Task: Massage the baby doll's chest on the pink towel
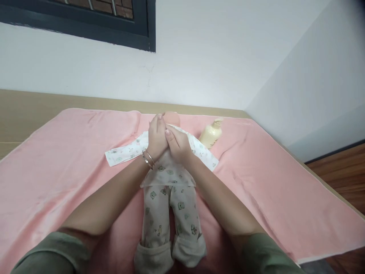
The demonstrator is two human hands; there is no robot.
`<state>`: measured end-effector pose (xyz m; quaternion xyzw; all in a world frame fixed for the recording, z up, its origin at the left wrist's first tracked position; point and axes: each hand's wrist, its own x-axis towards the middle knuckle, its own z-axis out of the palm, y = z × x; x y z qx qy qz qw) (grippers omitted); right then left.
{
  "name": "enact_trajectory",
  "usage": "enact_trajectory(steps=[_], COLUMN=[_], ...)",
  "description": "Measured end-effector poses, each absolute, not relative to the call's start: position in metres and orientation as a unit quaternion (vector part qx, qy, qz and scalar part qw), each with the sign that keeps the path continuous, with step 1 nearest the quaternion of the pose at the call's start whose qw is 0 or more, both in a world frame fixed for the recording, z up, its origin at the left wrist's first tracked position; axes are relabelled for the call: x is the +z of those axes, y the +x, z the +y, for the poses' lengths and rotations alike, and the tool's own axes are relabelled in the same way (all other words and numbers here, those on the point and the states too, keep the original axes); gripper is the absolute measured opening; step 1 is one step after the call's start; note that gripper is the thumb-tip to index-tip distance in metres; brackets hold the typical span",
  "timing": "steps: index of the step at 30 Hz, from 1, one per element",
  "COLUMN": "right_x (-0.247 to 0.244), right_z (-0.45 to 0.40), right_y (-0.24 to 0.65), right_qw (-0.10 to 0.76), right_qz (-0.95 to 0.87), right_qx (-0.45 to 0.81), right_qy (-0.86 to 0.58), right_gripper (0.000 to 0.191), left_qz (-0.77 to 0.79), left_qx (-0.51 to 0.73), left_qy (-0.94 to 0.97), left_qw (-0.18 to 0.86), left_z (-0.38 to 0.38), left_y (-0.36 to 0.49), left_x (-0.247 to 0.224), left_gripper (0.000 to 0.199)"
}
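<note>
My left hand (pixel 156 139), with two bracelets (pixel 147 159) at the wrist, lies palm to palm against my right hand (pixel 179 144). The fingers look stretched out and flat; anything between the palms is hidden. Both hands are above the chest of what looks like a baby doll (pixel 172 118), which lies on its back with its head away from me. My hands cover part of its head and chest. It wears a white printed top (pixel 168 175) with sleeves spread wide and matching trousers (pixel 184 213) with turned-up cuffs. A pale yellow pump bottle (pixel 211 135) is right of the head.
A pink blanket (pixel 71 152) with some creases is spread under the doll over a light wooden surface (pixel 25 110). Behind rises a white wall (pixel 199 64) with a dark-framed barred window (pixel 142 23). Brown wood (pixel 342 171) shows at the right.
</note>
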<state>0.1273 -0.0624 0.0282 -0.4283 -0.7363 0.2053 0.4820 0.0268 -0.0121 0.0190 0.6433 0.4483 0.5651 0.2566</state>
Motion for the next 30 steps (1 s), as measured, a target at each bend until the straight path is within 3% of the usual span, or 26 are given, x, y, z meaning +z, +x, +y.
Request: enact_trajectory(steps=[5,13,18,21,24,30], right_x=[-0.002,0.013,0.019,0.018,0.017,0.02], right_z=[-0.032,-0.027,-0.05,-0.051,-0.038,-0.035], right_y=[0.147,0.157,0.12,0.114,0.132,0.145], right_qw=[0.405,0.206,0.104,0.1,0.139,0.155], right_qz=[-0.776,-0.764,-0.735,-0.79,-0.807,-0.725], right_qx=[0.151,0.141,0.033,0.018,0.081,0.109], right_qy=[-0.459,-0.595,-0.669,-0.605,-0.568,-0.662], right_gripper=[0.057,0.057,0.063,0.058,0.054,0.068], left_qz=[0.534,0.532,0.517,0.524,0.521,0.534], left_qx=[0.46,0.399,0.391,0.407,0.409,0.389], left_qy=[0.696,0.72,0.734,0.716,0.717,0.724], left_qw=[0.139,0.196,0.204,0.219,0.218,0.199], left_z=[0.008,0.007,0.007,0.007,0.006,0.004], left_y=[0.024,0.012,0.003,0.0,0.0,0.003], left_x=[-0.004,-0.017,-0.025,-0.026,-0.024,-0.021], left_gripper=[0.045,0.043,0.05,0.05,0.051,0.052])
